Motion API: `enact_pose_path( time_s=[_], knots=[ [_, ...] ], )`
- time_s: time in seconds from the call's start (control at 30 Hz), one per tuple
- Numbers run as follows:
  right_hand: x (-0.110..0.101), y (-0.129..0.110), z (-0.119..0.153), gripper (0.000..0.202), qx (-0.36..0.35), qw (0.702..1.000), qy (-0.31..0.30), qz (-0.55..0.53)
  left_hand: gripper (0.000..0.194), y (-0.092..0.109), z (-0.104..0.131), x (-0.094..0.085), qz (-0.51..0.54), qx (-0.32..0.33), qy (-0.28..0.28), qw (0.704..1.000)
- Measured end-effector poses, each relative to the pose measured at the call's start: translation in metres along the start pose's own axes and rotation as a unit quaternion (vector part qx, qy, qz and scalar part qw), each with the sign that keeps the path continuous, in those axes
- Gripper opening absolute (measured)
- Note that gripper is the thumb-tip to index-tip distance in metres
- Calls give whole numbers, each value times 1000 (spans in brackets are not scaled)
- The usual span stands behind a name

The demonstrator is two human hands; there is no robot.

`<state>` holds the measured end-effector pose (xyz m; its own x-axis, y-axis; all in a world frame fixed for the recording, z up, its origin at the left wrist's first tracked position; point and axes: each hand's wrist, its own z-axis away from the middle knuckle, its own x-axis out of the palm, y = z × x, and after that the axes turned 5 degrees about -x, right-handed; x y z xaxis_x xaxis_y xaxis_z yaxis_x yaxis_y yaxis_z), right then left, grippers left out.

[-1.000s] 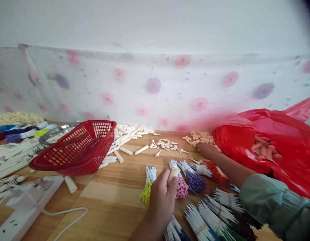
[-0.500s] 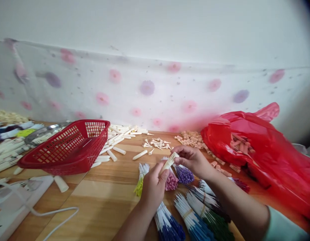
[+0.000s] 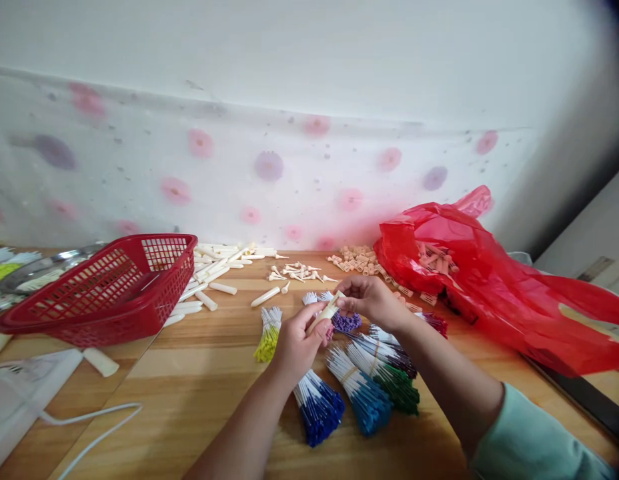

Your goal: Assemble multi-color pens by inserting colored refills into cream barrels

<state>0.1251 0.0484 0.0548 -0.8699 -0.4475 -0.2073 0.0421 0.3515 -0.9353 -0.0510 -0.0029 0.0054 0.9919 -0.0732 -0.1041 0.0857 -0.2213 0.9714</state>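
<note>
My left hand (image 3: 295,345) is closed around a cream plastic tube with a slotted end (image 3: 329,309), held tilted up to the right. At its upper end, the fingertips of my right hand (image 3: 372,303) pinch the tube; whether they also hold something small cannot be made out. Beneath and around my hands lie bundles of thin white sticks with coloured ends: yellow (image 3: 267,337), purple (image 3: 347,323), dark blue (image 3: 319,410), light blue (image 3: 364,397) and green (image 3: 399,383). A pink bundle is mostly hidden behind my left hand.
A red plastic basket (image 3: 109,320) stands on the left, near cream tubes (image 3: 214,270). Small cream pointed pieces (image 3: 299,272) and peach slotted pieces (image 3: 360,259) lie at the back. A red plastic bag (image 3: 489,287) spreads over the right. A white cable (image 3: 99,415) runs at the lower left.
The view has turned to the right, so the basket and bag appear further left. Both hands stay on the cream tube, my right fingers still at its upper end.
</note>
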Motion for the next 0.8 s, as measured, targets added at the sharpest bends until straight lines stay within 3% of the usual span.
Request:
enact_pose_path(
  time_s=[0.17, 0.23, 0.33, 0.43, 0.8],
  knots=[
    [-9, 6, 2, 39, -43, 999, 2, 27, 33, 4, 2, 4, -16, -11, -60, 998],
    [-5, 6, 2, 50, -77, 997, 1, 21, 33, 6, 4, 6, -24, -28, -107, 994],
    [7, 3, 0, 61, -134, 989, -50, 30, 25, 4, 5, 8, -55, -56, -155, 985],
    [16, -1, 1, 64, -169, 980, -85, 62, 29, 1, 4, 9, -80, -65, -160, 982],
    [25, 4, -5, 61, -169, 985, 15, 39, 30, 13, 5, 3, -92, -35, -146, 984]
  ],
)
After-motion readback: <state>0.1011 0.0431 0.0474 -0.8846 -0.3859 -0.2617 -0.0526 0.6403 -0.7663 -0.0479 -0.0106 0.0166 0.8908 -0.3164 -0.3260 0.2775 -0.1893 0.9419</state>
